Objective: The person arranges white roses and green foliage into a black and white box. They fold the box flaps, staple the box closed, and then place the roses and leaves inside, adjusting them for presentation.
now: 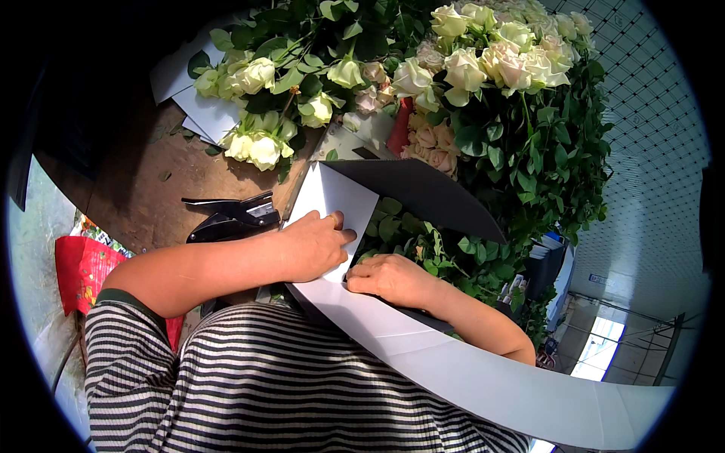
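Observation:
A long, stiff sheet point(468, 366), white on one face and dark on the other, curves across my lap toward the lower right. At its near end a white part stands up with a dark panel point(423, 189) bent away from it. My left hand point(317, 245) rests on this white end with its fingers curled, gripping it; a ring shows on one finger. Close beside it, my right hand point(393, 279) has its fingers closed round the sheet's lower edge, thumb tips hidden. To the left of the hands a black plier-type stapler point(236, 215) lies on the brown tabletop point(140, 177).
Cream and pale pink roses point(498, 64) with dense leaves heap up at the back and right. More cream roses point(260, 143) lie at the back left, by white sheets point(204, 109). A red package point(84, 268) hangs at the table's left edge.

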Demonstrator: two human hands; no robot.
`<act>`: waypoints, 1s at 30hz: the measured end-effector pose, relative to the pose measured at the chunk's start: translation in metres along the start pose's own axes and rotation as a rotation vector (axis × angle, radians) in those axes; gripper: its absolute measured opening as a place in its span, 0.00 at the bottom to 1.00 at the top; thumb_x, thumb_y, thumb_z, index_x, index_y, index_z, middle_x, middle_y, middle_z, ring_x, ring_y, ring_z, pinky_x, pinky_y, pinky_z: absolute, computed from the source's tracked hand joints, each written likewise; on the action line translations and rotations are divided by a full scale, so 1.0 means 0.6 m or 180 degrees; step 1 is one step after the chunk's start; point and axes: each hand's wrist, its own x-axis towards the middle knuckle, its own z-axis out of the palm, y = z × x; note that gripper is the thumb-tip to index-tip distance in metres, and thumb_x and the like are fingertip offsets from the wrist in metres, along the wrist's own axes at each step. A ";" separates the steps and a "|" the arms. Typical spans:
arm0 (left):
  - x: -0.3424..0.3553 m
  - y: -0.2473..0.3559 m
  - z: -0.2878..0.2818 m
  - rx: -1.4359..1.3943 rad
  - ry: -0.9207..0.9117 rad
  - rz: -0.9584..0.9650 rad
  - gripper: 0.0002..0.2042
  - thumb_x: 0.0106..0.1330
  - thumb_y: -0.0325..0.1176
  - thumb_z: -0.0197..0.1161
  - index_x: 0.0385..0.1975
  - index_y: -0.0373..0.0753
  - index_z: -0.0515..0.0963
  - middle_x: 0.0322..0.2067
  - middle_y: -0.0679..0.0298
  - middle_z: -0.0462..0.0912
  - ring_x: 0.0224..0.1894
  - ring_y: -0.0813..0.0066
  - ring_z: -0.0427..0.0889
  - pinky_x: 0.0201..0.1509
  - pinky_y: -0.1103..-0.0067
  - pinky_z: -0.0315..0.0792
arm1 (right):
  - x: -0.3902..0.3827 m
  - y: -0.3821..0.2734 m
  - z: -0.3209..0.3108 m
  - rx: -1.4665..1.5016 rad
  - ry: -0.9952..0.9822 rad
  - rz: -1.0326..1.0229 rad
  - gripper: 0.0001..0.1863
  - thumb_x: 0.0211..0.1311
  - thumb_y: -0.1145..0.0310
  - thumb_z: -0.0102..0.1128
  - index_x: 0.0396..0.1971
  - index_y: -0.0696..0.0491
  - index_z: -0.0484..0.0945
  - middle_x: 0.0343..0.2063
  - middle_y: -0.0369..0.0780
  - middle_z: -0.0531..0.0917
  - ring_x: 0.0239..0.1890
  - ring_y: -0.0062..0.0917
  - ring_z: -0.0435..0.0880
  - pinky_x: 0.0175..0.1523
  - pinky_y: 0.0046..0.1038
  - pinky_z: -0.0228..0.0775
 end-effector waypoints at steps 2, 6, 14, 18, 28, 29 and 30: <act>0.002 -0.001 0.004 -0.0025 -0.0017 -0.0064 0.09 0.56 0.35 0.59 0.33 0.43 0.84 0.54 0.65 0.73 0.55 0.60 0.69 0.45 0.70 0.73 | 0.005 -0.009 -0.070 -0.0066 0.0339 -0.0013 0.08 0.50 0.75 0.60 0.32 0.52 0.76 0.30 0.37 0.80 0.33 0.32 0.81 0.38 0.30 0.74; -0.002 -0.001 0.003 0.0089 -0.0239 -0.0295 0.13 0.51 0.38 0.66 0.36 0.43 0.83 0.58 0.65 0.70 0.58 0.61 0.66 0.48 0.69 0.73 | -0.064 -0.008 -0.295 0.0413 0.3968 0.0233 0.10 0.61 0.70 0.63 0.37 0.61 0.78 0.28 0.42 0.83 0.32 0.20 0.80 0.36 0.20 0.69; 0.003 0.003 0.001 0.0180 -0.0288 -0.0151 0.13 0.51 0.37 0.66 0.37 0.45 0.83 0.60 0.66 0.69 0.58 0.61 0.66 0.48 0.67 0.73 | -0.233 0.242 -0.337 -0.2035 0.3485 0.2187 0.13 0.61 0.72 0.60 0.44 0.60 0.75 0.32 0.44 0.78 0.35 0.31 0.80 0.46 0.23 0.69; -0.003 -0.001 0.002 0.0213 0.0005 -0.0038 0.10 0.55 0.32 0.58 0.35 0.43 0.83 0.55 0.64 0.72 0.53 0.61 0.69 0.44 0.70 0.75 | -0.321 0.249 -0.393 -0.1197 0.4697 0.1729 0.12 0.67 0.69 0.54 0.47 0.58 0.75 0.36 0.36 0.81 0.35 0.20 0.77 0.44 0.22 0.69; -0.004 0.002 0.003 0.0263 -0.0028 0.0010 0.10 0.55 0.32 0.59 0.35 0.43 0.83 0.55 0.64 0.71 0.53 0.62 0.69 0.43 0.71 0.74 | -0.441 0.144 -0.492 -0.1819 0.5556 0.1458 0.19 0.71 0.61 0.51 0.56 0.55 0.73 0.39 0.33 0.80 0.39 0.17 0.76 0.45 0.18 0.68; -0.006 0.001 0.003 0.0262 -0.0018 -0.0023 0.10 0.55 0.32 0.59 0.35 0.43 0.83 0.55 0.64 0.71 0.53 0.62 0.69 0.43 0.71 0.74 | -0.412 0.128 -0.489 -0.2032 0.5207 0.1459 0.16 0.70 0.64 0.52 0.53 0.56 0.75 0.42 0.35 0.81 0.41 0.16 0.76 0.48 0.19 0.68; -0.006 0.001 0.002 0.0281 0.0014 -0.0032 0.10 0.55 0.32 0.59 0.34 0.43 0.83 0.55 0.64 0.71 0.53 0.62 0.69 0.43 0.71 0.74 | -0.397 0.120 -0.482 -0.2232 0.4943 0.1359 0.16 0.70 0.66 0.52 0.52 0.57 0.76 0.43 0.36 0.82 0.43 0.16 0.77 0.48 0.20 0.68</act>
